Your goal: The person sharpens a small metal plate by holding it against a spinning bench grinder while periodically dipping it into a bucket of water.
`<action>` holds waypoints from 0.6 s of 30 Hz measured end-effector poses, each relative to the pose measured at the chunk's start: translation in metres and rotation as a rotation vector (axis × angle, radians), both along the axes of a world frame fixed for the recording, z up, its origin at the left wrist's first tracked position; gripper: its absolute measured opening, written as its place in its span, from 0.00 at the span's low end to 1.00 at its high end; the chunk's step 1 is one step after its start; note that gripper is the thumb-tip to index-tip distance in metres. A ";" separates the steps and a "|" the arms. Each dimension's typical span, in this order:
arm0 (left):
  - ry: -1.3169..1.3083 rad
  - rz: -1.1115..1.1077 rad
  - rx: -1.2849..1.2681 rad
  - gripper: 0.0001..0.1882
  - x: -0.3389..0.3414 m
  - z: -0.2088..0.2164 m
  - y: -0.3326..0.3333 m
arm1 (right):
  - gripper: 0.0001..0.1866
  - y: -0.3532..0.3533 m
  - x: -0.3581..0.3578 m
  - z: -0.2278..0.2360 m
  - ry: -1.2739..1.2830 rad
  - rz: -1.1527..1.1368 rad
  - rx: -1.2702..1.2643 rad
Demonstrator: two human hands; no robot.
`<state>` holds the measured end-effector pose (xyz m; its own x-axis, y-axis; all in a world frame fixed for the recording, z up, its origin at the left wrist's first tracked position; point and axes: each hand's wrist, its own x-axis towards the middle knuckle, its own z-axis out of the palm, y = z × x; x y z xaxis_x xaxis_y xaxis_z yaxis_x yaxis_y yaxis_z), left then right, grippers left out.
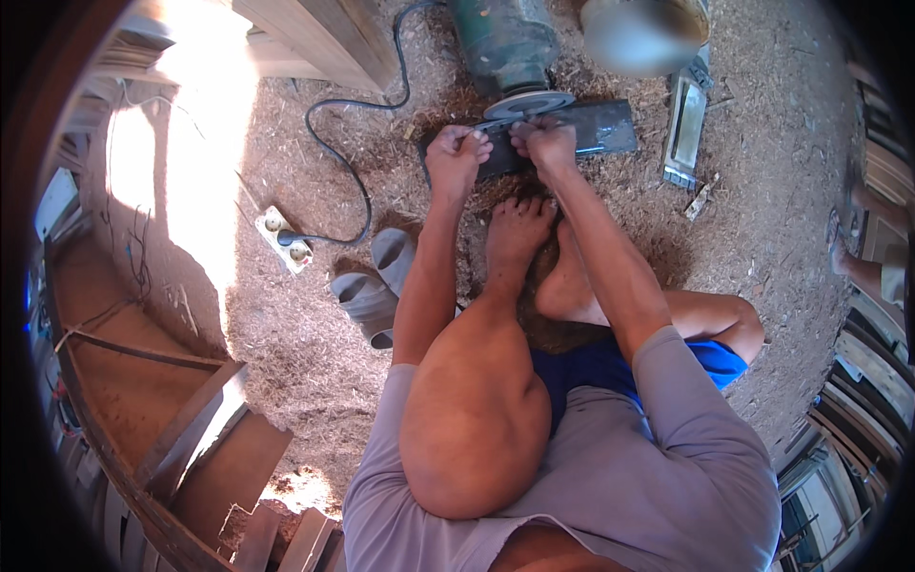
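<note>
A green electric motor (500, 43) lies on the ground ahead of me, with a round grey grinding disc (527, 103) on its near end. Under and in front of the disc lies a dark flat board (602, 129). My left hand (457, 160) is closed in a pinch at the board's left part, left of the disc. Close to the disc's near edge, my right hand (547, 148) is also closed, fingertips together. A thin dark edge shows between the two hands; what the fingers hold is too small to name.
A black cable (334, 143) runs to a white power strip (284, 238) at left. Grey slippers (367, 300) lie beside my left forearm. A round container (643, 38) and a long metal-framed piece (684, 129) lie right of the motor. Wooden furniture parts (133, 381) stand left; another person's leg (863, 272) shows far right.
</note>
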<state>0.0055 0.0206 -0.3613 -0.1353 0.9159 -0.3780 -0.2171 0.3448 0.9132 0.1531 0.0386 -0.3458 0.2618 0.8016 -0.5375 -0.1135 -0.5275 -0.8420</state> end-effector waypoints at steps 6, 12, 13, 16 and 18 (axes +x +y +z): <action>-0.010 0.016 -0.001 0.06 -0.002 0.003 -0.001 | 0.05 0.000 -0.005 0.004 0.037 -0.042 0.009; 0.007 0.004 -0.004 0.07 -0.006 0.004 -0.003 | 0.05 0.000 -0.009 -0.001 0.009 -0.025 0.003; 0.005 0.009 0.000 0.07 -0.007 0.004 -0.003 | 0.05 0.000 -0.009 -0.001 0.009 -0.024 0.004; 0.002 0.023 -0.003 0.07 -0.007 0.004 -0.004 | 0.07 -0.001 -0.010 0.000 0.024 0.005 -0.020; 0.007 0.022 0.004 0.07 -0.008 0.006 -0.007 | 0.07 -0.003 -0.011 0.001 0.027 0.018 -0.013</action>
